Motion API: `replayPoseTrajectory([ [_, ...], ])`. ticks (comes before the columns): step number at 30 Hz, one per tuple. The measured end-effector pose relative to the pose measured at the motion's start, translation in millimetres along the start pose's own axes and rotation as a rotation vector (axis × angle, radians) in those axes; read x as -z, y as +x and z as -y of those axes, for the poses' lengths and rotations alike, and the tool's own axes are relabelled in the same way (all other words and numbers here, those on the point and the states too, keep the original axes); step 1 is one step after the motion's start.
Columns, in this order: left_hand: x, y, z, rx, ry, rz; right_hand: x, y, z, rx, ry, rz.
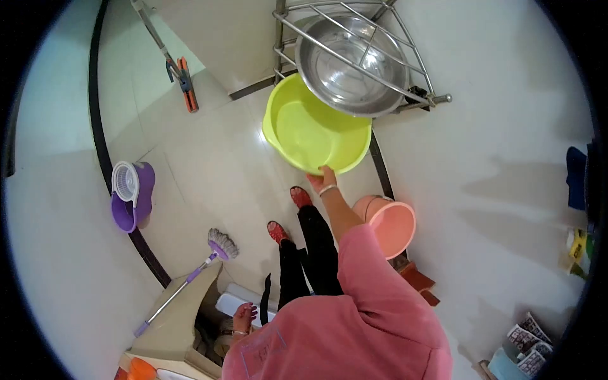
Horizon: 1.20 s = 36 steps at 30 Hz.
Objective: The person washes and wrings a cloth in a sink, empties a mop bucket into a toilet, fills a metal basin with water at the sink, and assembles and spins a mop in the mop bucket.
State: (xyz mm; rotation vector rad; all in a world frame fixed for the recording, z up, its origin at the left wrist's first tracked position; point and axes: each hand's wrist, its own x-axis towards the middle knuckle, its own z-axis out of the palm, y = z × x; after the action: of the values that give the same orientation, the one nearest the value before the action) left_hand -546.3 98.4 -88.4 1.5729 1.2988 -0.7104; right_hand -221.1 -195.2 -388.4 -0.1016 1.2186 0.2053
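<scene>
My right hand (322,180) is closed on the near rim of a yellow-green plastic basin (310,133), thumb over the edge. The basin is tilted with its inside towards me and shows nothing in it. Its far right side is hidden behind a shiny metal basin (351,66), which sits in a metal rack (405,44). Low at my left side hangs my left hand (244,316), fingers loosely curled and partly apart, with nothing visible in them. A white box-like thing (229,305) is close beside it.
A pink bucket (396,229) stands right of my legs. On the left are a purple mop bucket (144,187) and a mop (221,245) leaning on a beige cabinet (161,310). An orange-headed floor mop (187,85) is at the upper left. White walls flank the tiled floor (209,158).
</scene>
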Motion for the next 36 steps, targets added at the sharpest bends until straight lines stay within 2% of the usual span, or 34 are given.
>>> replayPoseTrajectory([
  [1,-1.9,4.1,-4.3,0.009,-0.009,0.008,19.2,15.8,-9.6,0.007,0.054,0.079],
  [4,-7.0,10.9,-14.4,0.024,-0.027,0.011,36.3,26.0,-14.2,-0.011,0.001,-0.006],
  [7,-20.4,4.4,-9.6,0.053,-0.008,-0.003,51.6,33.8,-9.8,-0.052,0.007,0.054],
  [11,-39.6,10.0,-14.6,0.056,0.014,-0.017,49.7,38.1,11.8,-0.098,-0.055,0.053],
  [16,-38.5,24.9,-36.3,0.037,0.075,0.000,36.9,17.0,8.4,-0.047,-0.055,0.063],
  [18,-42.8,30.7,-27.4,0.043,0.019,0.019,35.4,17.5,8.2,-0.023,-0.081,0.061],
  [21,-54.6,36.4,-23.2,0.095,0.017,-0.010,39.7,24.3,5.9,-0.116,-0.111,-0.007],
  [24,-58.5,38.0,-13.4,0.103,-0.001,0.014,45.4,28.9,-4.6,-0.030,-0.117,0.097],
  [27,-51.9,45.0,20.0,0.142,-0.064,0.003,47.9,32.7,-8.7,-0.050,-0.091,0.133],
  [30,-48.0,49.1,46.1,0.165,-0.121,-0.015,31.0,16.8,-22.4,0.047,-0.059,0.090],
  [36,-24.7,58.4,64.2,0.228,-0.220,-0.042,26.8,13.1,-41.6,0.095,-0.033,0.098],
])
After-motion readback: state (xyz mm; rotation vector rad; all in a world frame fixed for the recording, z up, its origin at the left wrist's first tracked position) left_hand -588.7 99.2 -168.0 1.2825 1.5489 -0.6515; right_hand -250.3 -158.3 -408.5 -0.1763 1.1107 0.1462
